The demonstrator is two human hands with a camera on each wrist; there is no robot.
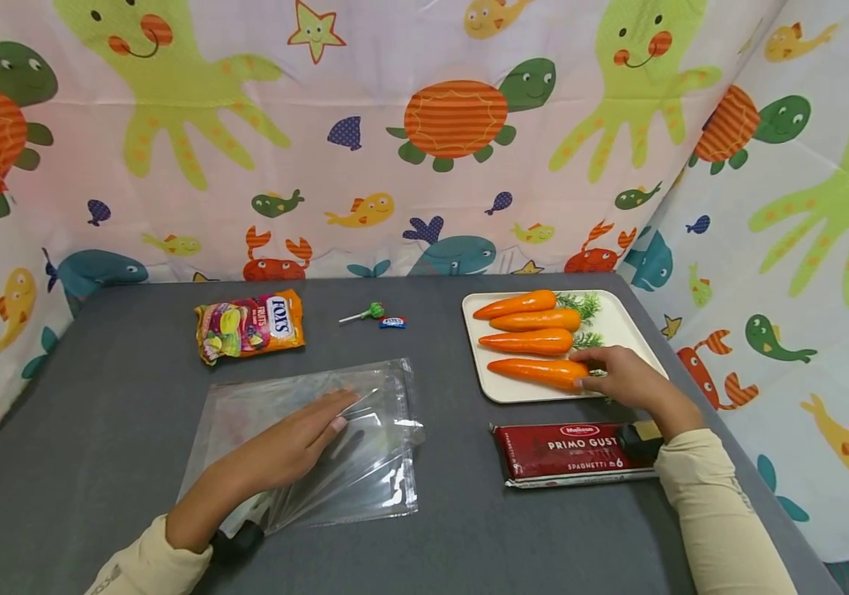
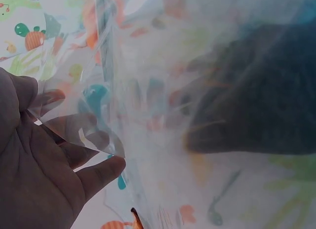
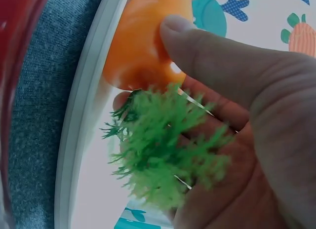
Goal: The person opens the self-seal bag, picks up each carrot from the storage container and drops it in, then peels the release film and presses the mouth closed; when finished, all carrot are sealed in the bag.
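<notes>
On the cream tray [image 1: 647, 347] lie several orange carrots [image 1: 527, 342] with green feathery tops. My right hand [image 1: 625, 376] grips the nearest carrot [image 1: 536, 373] at its leafy end. In the right wrist view, the thumb presses the side of that carrot [image 3: 143, 41], fingers are beneath, and its green top [image 3: 168, 145] hangs by the palm. My left hand [image 1: 312, 434] is at a clear plastic bag [image 1: 364, 487] lying on the table. The left wrist view shows the bag's edge [image 2: 79, 140] pinched between thumb and fingers, some fingers showing through the film.
A red spaghetti pack [image 1: 565, 454] lies in front of the tray, under my right wrist. Behind the bag are an orange sweets packet [image 1: 249, 325], a green lollipop [image 1: 372, 311] and a small blue wrapped sweet [image 1: 393, 323]. A patterned curtain [image 1: 364, 165] borders the grey table [image 1: 454, 545].
</notes>
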